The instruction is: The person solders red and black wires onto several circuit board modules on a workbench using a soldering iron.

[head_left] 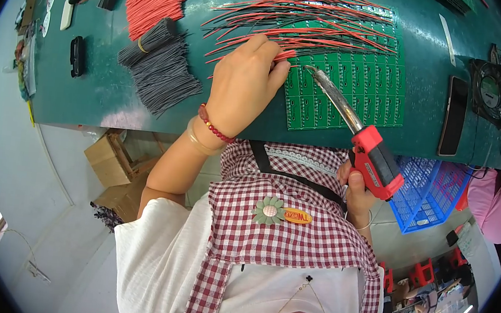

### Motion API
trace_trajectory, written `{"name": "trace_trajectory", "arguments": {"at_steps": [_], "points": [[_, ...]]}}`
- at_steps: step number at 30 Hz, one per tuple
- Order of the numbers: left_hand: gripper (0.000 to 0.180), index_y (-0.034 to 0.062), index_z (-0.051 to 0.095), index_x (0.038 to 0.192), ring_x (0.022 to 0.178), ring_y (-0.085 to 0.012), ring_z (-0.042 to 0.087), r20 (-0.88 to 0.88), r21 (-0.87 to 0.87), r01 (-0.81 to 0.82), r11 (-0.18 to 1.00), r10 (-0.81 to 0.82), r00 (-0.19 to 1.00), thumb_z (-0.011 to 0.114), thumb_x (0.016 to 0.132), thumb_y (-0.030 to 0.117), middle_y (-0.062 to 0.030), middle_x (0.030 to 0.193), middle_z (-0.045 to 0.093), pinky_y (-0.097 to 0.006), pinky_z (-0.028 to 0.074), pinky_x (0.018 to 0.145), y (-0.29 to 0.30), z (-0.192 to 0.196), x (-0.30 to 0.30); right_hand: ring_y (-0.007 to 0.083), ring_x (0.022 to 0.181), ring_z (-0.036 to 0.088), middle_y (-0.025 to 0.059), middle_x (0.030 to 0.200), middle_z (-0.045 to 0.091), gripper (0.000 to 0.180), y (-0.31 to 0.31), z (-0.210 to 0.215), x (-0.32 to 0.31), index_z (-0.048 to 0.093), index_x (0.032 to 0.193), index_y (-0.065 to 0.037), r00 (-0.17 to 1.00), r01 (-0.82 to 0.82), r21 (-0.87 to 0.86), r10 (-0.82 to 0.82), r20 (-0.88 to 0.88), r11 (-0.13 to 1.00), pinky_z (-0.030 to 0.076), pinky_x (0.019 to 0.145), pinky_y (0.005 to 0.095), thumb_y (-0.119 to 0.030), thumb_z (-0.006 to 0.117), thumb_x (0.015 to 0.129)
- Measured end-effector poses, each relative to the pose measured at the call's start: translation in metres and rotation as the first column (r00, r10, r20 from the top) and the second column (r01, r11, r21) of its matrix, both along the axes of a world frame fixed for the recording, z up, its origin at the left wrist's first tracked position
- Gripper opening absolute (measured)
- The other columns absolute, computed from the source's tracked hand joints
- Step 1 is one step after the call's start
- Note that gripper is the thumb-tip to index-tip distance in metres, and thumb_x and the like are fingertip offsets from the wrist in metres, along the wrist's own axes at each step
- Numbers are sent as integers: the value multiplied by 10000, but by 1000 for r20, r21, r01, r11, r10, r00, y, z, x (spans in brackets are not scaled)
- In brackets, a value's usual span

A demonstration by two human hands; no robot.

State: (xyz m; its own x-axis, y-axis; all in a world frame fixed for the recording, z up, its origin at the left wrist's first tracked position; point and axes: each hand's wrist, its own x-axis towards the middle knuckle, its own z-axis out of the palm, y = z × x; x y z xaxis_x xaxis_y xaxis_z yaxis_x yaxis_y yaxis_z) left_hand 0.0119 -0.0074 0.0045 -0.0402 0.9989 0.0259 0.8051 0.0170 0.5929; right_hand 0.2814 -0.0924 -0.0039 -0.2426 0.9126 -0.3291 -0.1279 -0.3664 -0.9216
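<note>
My left hand [248, 72] reaches over the left edge of a green circuit board panel [375, 117]. Its thumb and forefinger pinch the end of red wires [285, 55]; how many is hidden by the fingers. At the table's front edge, my right hand [356, 188] grips a red and black soldering gun [378, 163]. Its long metal barrel slants up and left, and the tip lies at the board close to the pinched wire ends. More red and black wires [335, 29] lie across the upper part of the panel, several sticking out to its left.
Bundles of red wires [154, 5] and dark grey wires [162, 75] lie to the left. A black holder-like object [77, 56] is farther left. On the right are a phone [453, 116], a black fan [491, 89] and a white strip [447, 39]. A blue crate [424, 197] stands below the table.
</note>
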Motion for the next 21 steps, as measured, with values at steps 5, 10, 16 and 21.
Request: {"name": "trace_trajectory", "arguments": {"at_steps": [5, 10, 16, 21], "points": [[149, 24, 587, 785, 681, -292, 589, -30, 24, -26, 999, 27, 999, 666, 763, 149, -98, 758, 560, -391, 482, 572, 2, -3, 1, 101, 680, 513, 18, 758, 559, 150, 4, 0, -4, 581, 934, -2, 999, -15, -13, 15, 28, 1000, 421, 622, 249, -137, 623, 883], [160, 8, 594, 791, 641, -268, 565, -52, 37, -21, 999, 22, 998, 670, 757, 144, -95, 750, 554, -357, 457, 573, 2, -1, 2, 127, 571, 447, 50, 680, 492, 494, -1, -8, -4, 458, 1216, 15, 992, -44, 38, 39, 122, 998, 401, 540, 285, -313, 628, 888], [129, 21, 600, 748, 744, -285, 600, -102, 43, 28, 999, -23, 994, 644, 743, 142, -103, 765, 576, -386, 499, 620, 5, 1, 1, 102, 675, 515, 23, 759, 563, 136, -1, -7, -2, 582, 940, -2, 998, -11, -35, 13, 54, 999, 426, 611, 254, -119, 612, 877], [133, 12, 611, 770, 721, -291, 595, -104, 48, 60, 997, -55, 993, 648, 745, 137, -106, 764, 580, -382, 486, 612, 8, 0, -2, 112, 606, 466, 30, 708, 507, 345, -1, -3, -5, 511, 1106, 7, 999, -23, -12, 23, 48, 1000, 407, 564, 266, -241, 614, 888]]}}
